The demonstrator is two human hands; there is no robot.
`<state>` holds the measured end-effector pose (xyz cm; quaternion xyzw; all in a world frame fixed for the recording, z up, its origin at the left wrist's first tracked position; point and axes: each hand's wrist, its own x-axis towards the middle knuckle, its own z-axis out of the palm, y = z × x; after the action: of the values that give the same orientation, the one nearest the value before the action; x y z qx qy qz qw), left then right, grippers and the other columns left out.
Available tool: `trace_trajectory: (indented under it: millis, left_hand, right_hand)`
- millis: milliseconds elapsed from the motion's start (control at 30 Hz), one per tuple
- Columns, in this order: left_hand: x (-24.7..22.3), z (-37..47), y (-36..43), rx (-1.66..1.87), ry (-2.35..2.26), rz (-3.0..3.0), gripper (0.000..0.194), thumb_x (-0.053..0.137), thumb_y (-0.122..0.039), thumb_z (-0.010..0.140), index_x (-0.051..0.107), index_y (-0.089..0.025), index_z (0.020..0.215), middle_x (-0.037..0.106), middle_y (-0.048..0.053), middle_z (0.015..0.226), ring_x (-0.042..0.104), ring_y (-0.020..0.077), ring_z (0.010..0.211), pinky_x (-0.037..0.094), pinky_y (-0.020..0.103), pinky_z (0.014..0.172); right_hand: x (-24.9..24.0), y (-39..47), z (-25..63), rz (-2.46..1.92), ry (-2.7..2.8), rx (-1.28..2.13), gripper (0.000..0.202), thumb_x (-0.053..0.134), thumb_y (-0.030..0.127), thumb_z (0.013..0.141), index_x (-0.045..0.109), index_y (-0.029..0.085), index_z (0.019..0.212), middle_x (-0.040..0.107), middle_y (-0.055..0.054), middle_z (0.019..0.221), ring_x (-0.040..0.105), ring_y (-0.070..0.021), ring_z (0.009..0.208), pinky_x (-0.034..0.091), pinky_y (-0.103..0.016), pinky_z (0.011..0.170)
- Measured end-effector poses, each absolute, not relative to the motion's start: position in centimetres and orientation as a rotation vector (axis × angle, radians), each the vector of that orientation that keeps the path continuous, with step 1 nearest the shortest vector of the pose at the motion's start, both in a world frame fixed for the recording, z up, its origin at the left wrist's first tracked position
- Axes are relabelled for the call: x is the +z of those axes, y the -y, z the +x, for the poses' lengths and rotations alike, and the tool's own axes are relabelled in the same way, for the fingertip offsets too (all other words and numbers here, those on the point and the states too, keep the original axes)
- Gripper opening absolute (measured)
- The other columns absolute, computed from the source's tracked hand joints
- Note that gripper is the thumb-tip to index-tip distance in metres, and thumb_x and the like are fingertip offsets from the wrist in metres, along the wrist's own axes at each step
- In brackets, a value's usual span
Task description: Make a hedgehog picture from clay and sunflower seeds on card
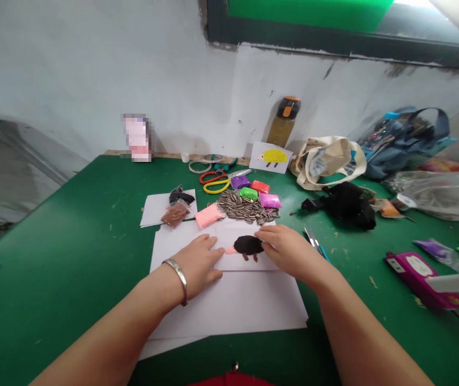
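Note:
On a small white card (229,265) lies a flat clay animal (247,244) with a black body, a pink pointed snout and two brown legs. My left hand (197,261), a silver bangle at its wrist, rests flat on the paper left of the snout, fingers spread. My right hand (287,247) has its fingers stretched out, their tips at the right edge of the black body, which they partly cover. Neither hand grasps anything. Underneath are larger white sheets (229,308). Just beyond the card are a heap of striped sunflower seeds (241,208) and a pink clay packet (209,215).
Brown (176,213) and purple (240,182) clay packets, scissors (217,185) and a hedgehog picture (271,157) sit farther back on the green table (72,241). A bottle (283,123) stands by the wall. Rightward lie a cloth bag (325,161) and a magenta power strip (418,276).

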<state>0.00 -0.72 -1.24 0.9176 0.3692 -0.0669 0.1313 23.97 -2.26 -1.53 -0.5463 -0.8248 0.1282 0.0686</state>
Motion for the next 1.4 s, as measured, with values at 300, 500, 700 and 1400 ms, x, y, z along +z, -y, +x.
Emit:
trace_trajectory:
  millis: [300,500,700,1400]
  left_hand:
    - [-1.7,0.4,1.1,-0.148,-1.062,2.709,0.040,0.059,-0.030,0.079,0.054,-0.018,0.118,0.053,0.012,0.112,0.046,0.0277,0.107,0.039,0.042,0.093]
    - [-1.8,0.2,1.1,-0.145,-1.058,2.690,0.048,0.058,-0.029,0.080,0.048,-0.020,0.126,0.053,0.011,0.111,0.046,0.0274,0.107,0.039,0.042,0.093]
    - [-1.9,0.4,1.1,-0.180,-1.056,2.733,0.045,0.057,-0.031,0.081,0.051,-0.020,0.123,0.053,0.012,0.111,0.044,0.0294,0.110,0.037,0.043,0.095]
    - [-3.2,1.7,-0.5,0.178,-1.045,2.719,0.021,0.046,-0.020,0.087,0.056,-0.016,0.070,0.057,0.004,0.078,0.050,0.0187,0.083,0.041,0.034,0.079]
  right_hand:
    - [-1.8,3.2,22.1,-1.719,2.490,0.386,0.023,0.045,0.017,0.084,0.065,0.027,0.090,0.062,-0.002,0.095,0.051,-0.0198,0.093,0.029,-0.037,0.082]
    - [-1.8,3.2,22.0,-1.644,2.495,0.335,0.019,0.045,0.016,0.084,0.063,0.022,0.083,0.063,-0.002,0.089,0.052,-0.0182,0.088,0.028,-0.032,0.072]
    - [-1.9,3.3,22.0,-1.649,2.495,0.324,0.018,0.046,0.016,0.084,0.063,0.022,0.082,0.063,-0.001,0.087,0.052,-0.0167,0.087,0.028,-0.031,0.071]
    - [-2.4,2.9,22.0,-1.657,2.451,0.334,0.021,0.046,0.021,0.087,0.066,0.024,0.093,0.063,-0.003,0.094,0.051,-0.0177,0.090,0.031,-0.031,0.077]
